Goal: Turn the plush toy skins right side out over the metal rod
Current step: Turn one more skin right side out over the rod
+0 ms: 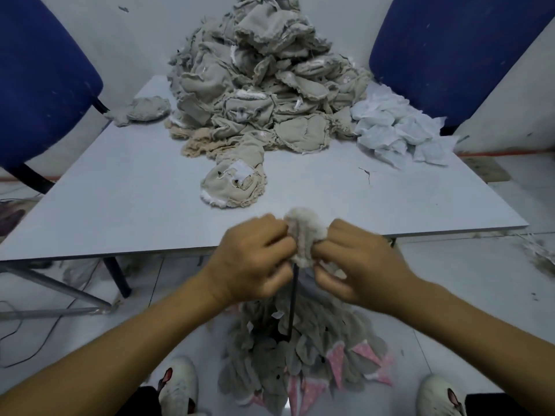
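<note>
We pull a skin [304,235] down over the rod [292,298], one hand on each side.

Our left hand [252,259] and right hand [357,265] both have their fingers curled into the fluffy white skin, pinching its sides just in front of the table [120,190] edge. The skin caps the top of the rod, which runs nearly upright from between our hands down into the heap of turned skins [300,364] on the floor between our shoes. So the skin's long axis follows the rod, and the grip sits level on both flanks, neither hand nearer; we judge the next pull must go straight down along the rod. The pile [258,85] of unturned skins lies well apart at the table's far side, with one loose skin [234,181] nearer us.
</note>
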### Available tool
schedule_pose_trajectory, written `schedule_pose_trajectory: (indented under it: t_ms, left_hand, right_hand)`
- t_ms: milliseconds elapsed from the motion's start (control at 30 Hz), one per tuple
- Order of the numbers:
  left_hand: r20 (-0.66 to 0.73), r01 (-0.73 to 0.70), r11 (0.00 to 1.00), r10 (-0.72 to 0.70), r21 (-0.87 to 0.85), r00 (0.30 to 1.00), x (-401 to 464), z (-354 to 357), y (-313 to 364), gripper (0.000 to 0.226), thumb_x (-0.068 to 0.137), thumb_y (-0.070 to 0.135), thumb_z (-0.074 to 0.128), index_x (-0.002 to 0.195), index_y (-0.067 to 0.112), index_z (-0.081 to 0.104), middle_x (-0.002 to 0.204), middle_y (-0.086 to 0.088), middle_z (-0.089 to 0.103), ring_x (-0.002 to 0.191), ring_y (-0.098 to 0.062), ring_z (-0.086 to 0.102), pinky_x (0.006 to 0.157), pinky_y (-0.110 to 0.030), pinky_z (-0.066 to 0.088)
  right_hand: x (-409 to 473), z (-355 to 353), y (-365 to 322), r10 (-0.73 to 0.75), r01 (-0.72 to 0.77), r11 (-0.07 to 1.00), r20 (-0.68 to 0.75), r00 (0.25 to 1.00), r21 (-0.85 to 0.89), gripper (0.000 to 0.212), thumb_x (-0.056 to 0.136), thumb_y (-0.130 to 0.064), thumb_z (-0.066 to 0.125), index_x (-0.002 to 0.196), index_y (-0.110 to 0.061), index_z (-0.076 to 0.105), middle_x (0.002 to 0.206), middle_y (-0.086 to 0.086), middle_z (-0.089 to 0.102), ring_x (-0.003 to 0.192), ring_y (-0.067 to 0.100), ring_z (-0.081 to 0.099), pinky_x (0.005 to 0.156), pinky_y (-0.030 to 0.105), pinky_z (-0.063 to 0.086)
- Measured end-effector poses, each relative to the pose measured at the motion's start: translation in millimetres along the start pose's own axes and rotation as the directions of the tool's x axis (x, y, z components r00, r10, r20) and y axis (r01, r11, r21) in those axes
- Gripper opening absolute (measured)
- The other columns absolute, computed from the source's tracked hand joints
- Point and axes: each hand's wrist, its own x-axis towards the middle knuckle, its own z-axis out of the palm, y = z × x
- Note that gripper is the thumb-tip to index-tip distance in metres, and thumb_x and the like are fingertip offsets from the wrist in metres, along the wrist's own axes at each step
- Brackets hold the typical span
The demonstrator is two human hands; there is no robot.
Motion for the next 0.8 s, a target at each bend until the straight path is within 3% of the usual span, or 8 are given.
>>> schedule_pose_trajectory:
  t_ms: [133, 367, 500, 633, 700, 800]
  left_hand:
    - [0.035, 0.139, 0.990, -0.140, 0.023, 0.990, -21, 22, 16, 0.016, 0.080, 0.006, 0.060, 0.065, 0.004, 0.057, 0.066, -0.010, 0.052, 0.056, -0.028, 0.045, 0.046, -0.040, 0.038]
    - [0.171, 0.217, 0.976, -0.208, -0.032, 0.963, -39, 32, 16, 0.020, 0.088, 0.014, 0.056, 0.083, 0.003, 0.071, 0.082, -0.013, 0.067, 0.069, -0.032, 0.062, 0.055, -0.039, 0.052]
    - [0.207, 0.269, 0.959, -0.247, -0.086, 0.947, -45, 38, 13, 0.026, 0.093, 0.018, 0.053, 0.092, 0.003, 0.073, 0.090, -0.012, 0.070, 0.078, -0.031, 0.065, 0.062, -0.037, 0.054]
    - [0.314, 0.341, 0.913, -0.264, -0.223, 0.912, -46, 34, 8, 0.029, 0.097, 0.021, 0.054, 0.104, -0.001, 0.072, 0.103, -0.015, 0.071, 0.091, -0.033, 0.067, 0.075, -0.043, 0.056]
    - [0.405, 0.330, 0.889, -0.188, -0.317, 0.895, -37, 23, 3, 0.028, 0.095, 0.022, 0.060, 0.111, 0.002, 0.071, 0.111, -0.013, 0.069, 0.099, -0.028, 0.064, 0.084, -0.034, 0.053]
    - [0.433, 0.308, 0.875, -0.128, -0.374, 0.892, -12, -2, -1, 0.022, 0.087, 0.029, 0.066, 0.097, 0.010, 0.071, 0.092, -0.003, 0.068, 0.080, -0.011, 0.058, 0.068, -0.024, 0.045]
  right_hand:
    - [-15, 24, -6, 0.154, -0.158, 0.983, 0.044, 0.987, 0.099, 0.008, 0.081, -0.010, 0.071, 0.082, -0.009, 0.063, 0.076, 0.002, 0.056, 0.068, 0.022, 0.048, 0.053, 0.038, 0.044]
    - [-23, 47, -8, 0.274, -0.296, 0.936, 0.132, 0.953, 0.193, 0.022, 0.085, -0.026, 0.055, 0.077, -0.007, 0.062, 0.071, 0.004, 0.058, 0.069, 0.025, 0.052, 0.055, 0.042, 0.047]
    - [-22, 52, -10, 0.313, -0.331, 0.927, 0.126, 0.941, 0.173, 0.017, 0.084, -0.023, 0.062, 0.079, -0.007, 0.065, 0.072, 0.005, 0.060, 0.069, 0.027, 0.053, 0.054, 0.041, 0.047]
    - [-22, 43, -16, 0.300, -0.318, 0.937, 0.134, 0.944, 0.143, 0.011, 0.079, -0.011, 0.076, 0.086, -0.006, 0.069, 0.082, 0.007, 0.064, 0.073, 0.030, 0.054, 0.054, 0.044, 0.049]
    - [-23, 33, -15, 0.226, -0.239, 0.966, 0.130, 0.965, 0.095, 0.017, 0.081, -0.015, 0.074, 0.094, -0.004, 0.072, 0.096, 0.013, 0.065, 0.082, 0.033, 0.056, 0.058, 0.043, 0.051]
    - [-18, 10, -13, 0.126, -0.129, 0.990, 0.047, 0.991, 0.051, 0.023, 0.085, -0.024, 0.066, 0.090, -0.002, 0.071, 0.092, 0.016, 0.062, 0.078, 0.033, 0.056, 0.053, 0.039, 0.049]
